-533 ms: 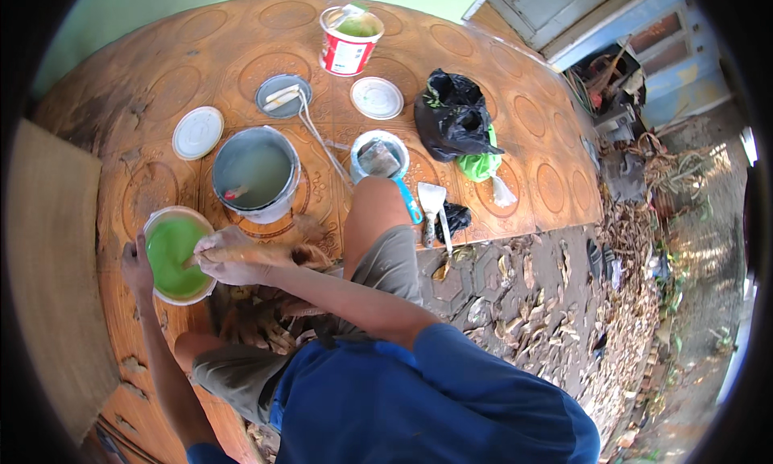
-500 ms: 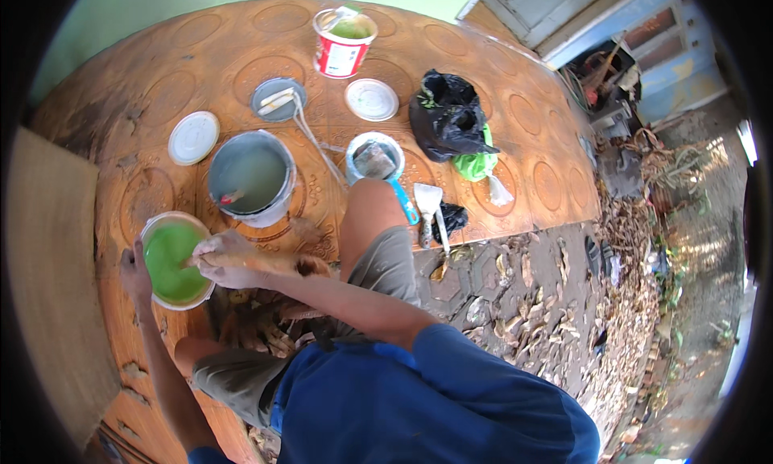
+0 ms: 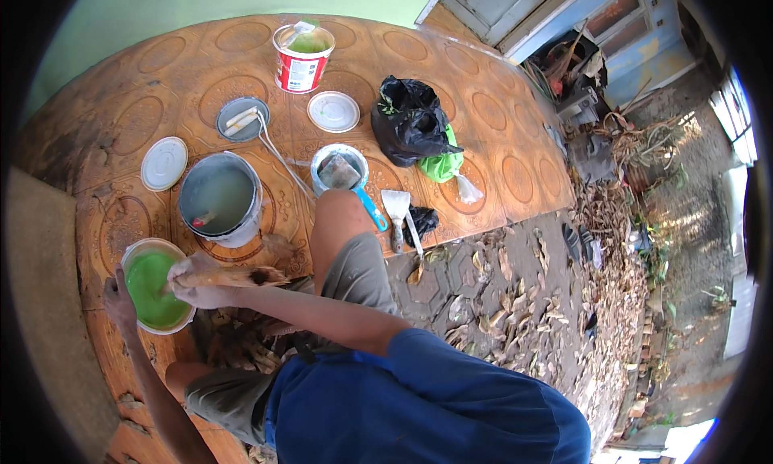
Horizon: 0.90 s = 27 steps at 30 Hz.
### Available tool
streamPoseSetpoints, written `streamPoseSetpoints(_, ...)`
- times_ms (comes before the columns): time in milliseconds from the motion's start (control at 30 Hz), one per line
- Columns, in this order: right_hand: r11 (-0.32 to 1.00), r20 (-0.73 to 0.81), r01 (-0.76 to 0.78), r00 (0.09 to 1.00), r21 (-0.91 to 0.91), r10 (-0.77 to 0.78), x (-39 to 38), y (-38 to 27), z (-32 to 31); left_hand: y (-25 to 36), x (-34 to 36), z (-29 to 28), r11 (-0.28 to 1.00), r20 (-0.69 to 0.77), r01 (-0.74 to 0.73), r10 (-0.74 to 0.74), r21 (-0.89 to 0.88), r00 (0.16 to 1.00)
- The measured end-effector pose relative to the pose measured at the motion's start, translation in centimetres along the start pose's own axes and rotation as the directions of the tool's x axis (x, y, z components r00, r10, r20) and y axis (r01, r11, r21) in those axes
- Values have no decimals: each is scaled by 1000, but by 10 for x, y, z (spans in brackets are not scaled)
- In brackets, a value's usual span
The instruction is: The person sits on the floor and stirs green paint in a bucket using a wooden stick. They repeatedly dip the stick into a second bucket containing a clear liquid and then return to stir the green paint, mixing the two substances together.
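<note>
Green liquid [image 3: 151,301] lies in a round white tub [image 3: 179,322] at the left of the frame, below the grey bucket [image 3: 245,232], and from where I stand a spill looks the likeliest trouble. The person's right hand [image 3: 197,283] is closed round a rough wooden stick [image 3: 254,276], whose lower end dips into the liquid. The left hand [image 3: 121,305] rests against the tub's left side; I can't tell how tightly its fingers grip. Were that hold loose, a hard sideways push of the stick could tilt the tub or slop green over its rim onto the patterned tiles [image 3: 113,222]. The stick's upper end looks split and ragged, lying close above the right forearm, so a sudden twist might scratch skin or drop splinters.
</note>
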State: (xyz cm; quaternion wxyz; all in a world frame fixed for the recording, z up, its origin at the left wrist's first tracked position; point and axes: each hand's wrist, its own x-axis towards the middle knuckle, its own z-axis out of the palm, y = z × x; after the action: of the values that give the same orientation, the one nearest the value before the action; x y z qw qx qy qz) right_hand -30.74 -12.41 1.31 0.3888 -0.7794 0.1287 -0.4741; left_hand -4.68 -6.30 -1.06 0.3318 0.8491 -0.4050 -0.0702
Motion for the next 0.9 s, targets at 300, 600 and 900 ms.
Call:
streamPoseSetpoints(300,946,104,-87,987,-313,125,-21,-5,-14,-10,1,6,1000,-13,-15,15,-22,1000)
streamPoseSetpoints(600,951,69,6,998,-310,16,7,-10,-14,5,-3,0,1000,-23,-19,19,9,1000)
streamPoseSetpoints(900,957,58,-188,977,-221,206,-20,-2,-19,-7,-1,4,998,-34,51,-49,38,998)
